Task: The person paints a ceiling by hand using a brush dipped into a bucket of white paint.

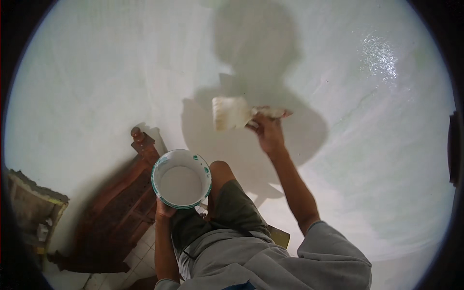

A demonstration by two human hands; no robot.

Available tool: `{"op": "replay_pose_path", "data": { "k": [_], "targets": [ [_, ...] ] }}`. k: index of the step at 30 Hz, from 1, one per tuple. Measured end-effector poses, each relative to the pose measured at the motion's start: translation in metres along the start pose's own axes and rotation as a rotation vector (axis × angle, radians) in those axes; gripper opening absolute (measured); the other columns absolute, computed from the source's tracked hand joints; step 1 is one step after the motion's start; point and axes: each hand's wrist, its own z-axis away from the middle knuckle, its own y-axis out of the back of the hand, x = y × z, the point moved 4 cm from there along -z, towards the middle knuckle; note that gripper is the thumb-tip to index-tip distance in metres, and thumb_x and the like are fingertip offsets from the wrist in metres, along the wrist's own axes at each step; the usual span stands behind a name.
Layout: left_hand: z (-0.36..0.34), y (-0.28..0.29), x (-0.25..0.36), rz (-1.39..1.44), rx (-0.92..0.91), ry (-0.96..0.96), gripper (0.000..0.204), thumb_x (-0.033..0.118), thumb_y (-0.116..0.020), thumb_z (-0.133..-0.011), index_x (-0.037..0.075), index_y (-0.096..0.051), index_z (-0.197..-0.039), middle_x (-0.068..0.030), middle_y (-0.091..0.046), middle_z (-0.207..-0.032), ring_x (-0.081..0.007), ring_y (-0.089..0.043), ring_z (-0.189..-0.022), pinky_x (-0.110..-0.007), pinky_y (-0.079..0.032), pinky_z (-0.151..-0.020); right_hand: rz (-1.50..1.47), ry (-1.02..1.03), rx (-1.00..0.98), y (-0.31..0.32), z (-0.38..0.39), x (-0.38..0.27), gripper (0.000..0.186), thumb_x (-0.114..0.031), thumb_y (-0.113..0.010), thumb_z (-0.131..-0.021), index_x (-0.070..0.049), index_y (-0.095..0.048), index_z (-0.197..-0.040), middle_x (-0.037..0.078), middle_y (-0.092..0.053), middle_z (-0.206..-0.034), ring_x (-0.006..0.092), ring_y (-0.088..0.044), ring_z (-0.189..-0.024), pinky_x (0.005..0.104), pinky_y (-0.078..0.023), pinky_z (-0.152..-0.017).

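Observation:
My right hand (268, 135) is closed around the handle of a wide paintbrush (233, 113), held out in front of me at the wall. The brush's bristles are coated in off-white paint and point left. My left hand (166, 210) supports a round white paint bucket (158, 182) from its near side and below; most of its fingers are hidden by the bucket. Inside the bucket lies pale, whitish paint (181, 186). Drips of green mark the bucket's rim.
The pale green-white wall (121, 63) fills the view ahead, with a wet, shiny patch (379, 57) at upper right. A carved dark wooden piece of furniture (116, 208) stands at left. Beyond it is a rough-edged wall opening (36, 208). Light floor tiles (140, 256) show below.

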Motion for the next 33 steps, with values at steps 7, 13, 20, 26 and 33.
{"op": "replay_pose_path", "data": {
  "k": [7,13,20,26,33],
  "targets": [
    [0.000,0.002,0.000,0.065,0.002,0.049,0.053,0.045,-0.039,-0.091,0.007,-0.044,-0.128,-0.0100,-0.052,-0.124,-0.0277,-0.049,-0.114,-0.044,-0.041,-0.096,0.864,0.692,0.113,-0.018,-0.068,-0.140,0.020,-0.002,-0.065,-0.077,0.002,-0.057,-0.095,0.008,-0.063,-0.085,0.0186,-0.063,-0.073,0.0307,-0.053,-0.067],
    [-0.005,-0.013,-0.008,0.144,-0.014,0.055,0.051,0.044,-0.042,-0.090,0.008,-0.046,-0.127,-0.0097,-0.052,-0.124,-0.0274,-0.050,-0.114,-0.044,-0.040,-0.097,1.449,1.335,0.089,-0.060,-0.081,-0.206,0.011,-0.010,-0.064,-0.076,-0.003,-0.061,-0.083,0.010,-0.063,-0.079,0.0234,-0.061,-0.062,0.0319,-0.047,-0.055],
    [-0.005,-0.001,-0.011,0.140,0.028,0.063,0.048,0.041,-0.045,-0.090,0.007,-0.049,-0.124,-0.0093,-0.054,-0.123,-0.0267,-0.050,-0.113,-0.044,-0.040,-0.097,1.618,1.331,-0.280,-0.031,-0.082,-0.138,0.025,-0.003,-0.056,-0.075,-0.007,-0.059,-0.100,0.010,-0.059,-0.090,0.0267,-0.059,-0.080,0.0349,-0.050,-0.064],
    [-0.005,-0.021,-0.012,0.146,0.006,-0.006,0.048,0.040,-0.045,-0.090,0.007,-0.048,-0.125,-0.0089,-0.054,-0.123,-0.0260,-0.050,-0.113,-0.043,-0.040,-0.097,1.803,1.164,-0.376,-0.016,-0.078,-0.065,0.016,-0.004,-0.060,-0.072,-0.009,-0.058,-0.087,0.009,-0.056,-0.085,0.0241,-0.059,-0.075,0.0341,-0.049,-0.058],
    [-0.007,-0.026,-0.014,0.146,-0.032,-0.011,0.048,0.041,-0.043,-0.091,0.007,-0.047,-0.125,-0.0087,-0.053,-0.124,-0.0257,-0.049,-0.114,-0.043,-0.040,-0.097,1.794,1.502,-0.019,-0.092,-0.106,-0.198,0.012,-0.008,-0.058,-0.079,-0.012,-0.061,-0.090,0.005,-0.059,-0.079,0.0257,-0.060,-0.068,0.0339,-0.049,-0.058]
  ]
}}
